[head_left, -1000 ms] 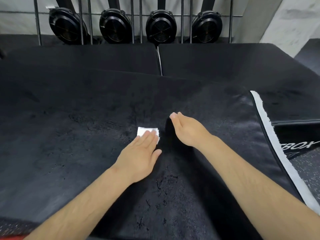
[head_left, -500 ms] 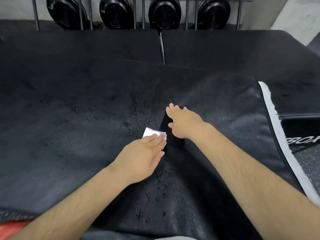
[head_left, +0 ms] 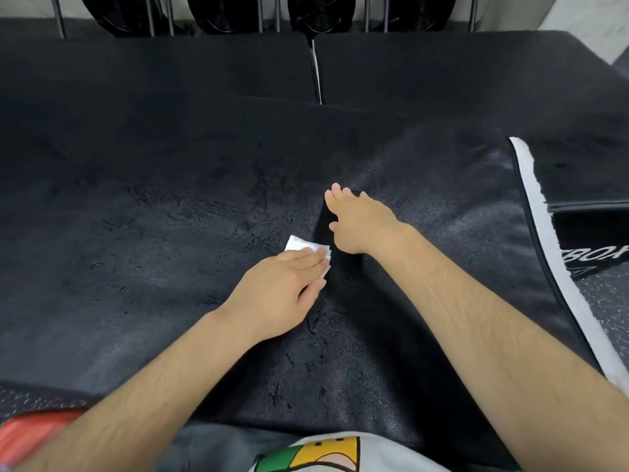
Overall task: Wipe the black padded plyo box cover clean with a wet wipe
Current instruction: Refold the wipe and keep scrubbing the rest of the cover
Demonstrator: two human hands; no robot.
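Head view: A person's left hand (head_left: 275,294) presses a folded white wet wipe (head_left: 299,245) flat against the black padded plyo box cover (head_left: 153,233), near the middle of its top. The grip is open, fingers straight and together over the wipe, whose far corner shows beyond the fingertips. The right hand (head_left: 360,223) lies just beside the wipe on the cover, its grip also open, fingers stretched forward and holding nothing.

A white trim strip (head_left: 544,233) edges the cover on the right, next to white lettering (head_left: 592,257) on a black side panel and speckled floor (head_left: 606,301). Two more black pads (head_left: 170,66) sit behind, parted by a narrow seam. Beyond them, round black housings (head_left: 320,11) stand behind metal bars (head_left: 59,18). A red object (head_left: 30,434) shows at lower left and a printed shirt (head_left: 323,454) at the bottom edge.

Compared with a second ago, the left hand and wipe lie closer to the right hand, and the camera has tipped down, bringing the shirt into view.
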